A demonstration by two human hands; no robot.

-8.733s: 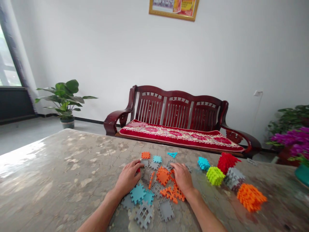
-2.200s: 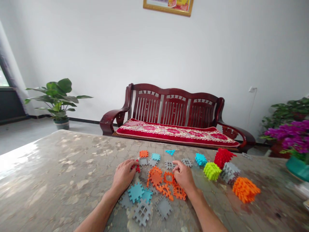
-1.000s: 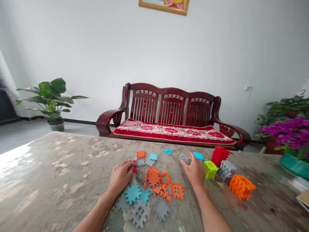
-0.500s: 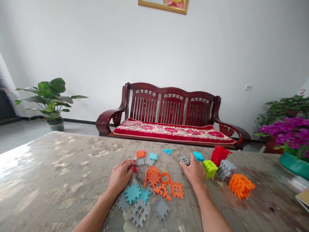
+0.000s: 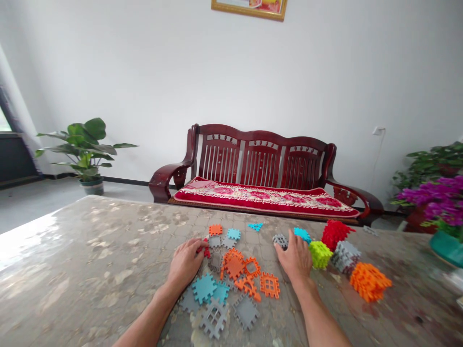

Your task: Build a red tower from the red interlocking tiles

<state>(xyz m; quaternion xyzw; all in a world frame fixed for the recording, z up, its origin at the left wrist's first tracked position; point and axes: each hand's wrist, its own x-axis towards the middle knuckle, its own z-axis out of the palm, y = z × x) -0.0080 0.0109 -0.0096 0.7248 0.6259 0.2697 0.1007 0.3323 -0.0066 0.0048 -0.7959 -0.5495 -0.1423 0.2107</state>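
Note:
My left hand [image 5: 186,261] rests on the table at the left of the loose pieces, its fingertips on a red piece [image 5: 206,247]; whether it grips the piece is unclear. My right hand [image 5: 295,256] lies to the right with thumb and fingers apart, beside a grey window piece [image 5: 280,240]. Between the hands are orange pieces [image 5: 234,266], an orange window piece [image 5: 269,285], teal pieces [image 5: 204,288] and grey pieces [image 5: 246,311]. Right of my right hand stand a lime green stack [image 5: 320,254] and a blue stack [image 5: 302,235].
Farther right are red [image 5: 334,234], grey [image 5: 346,255] and orange [image 5: 370,282] stacks. A purple flower pot [image 5: 448,248] stands at the table's right edge. Beyond the table [image 5: 119,231] are a wooden bench [image 5: 260,166] and a potted plant [image 5: 91,187].
The whole view has shifted slightly, so things appear farther right. My right hand's fingers sit flatter beside the grey window piece. My left hand has barely moved.

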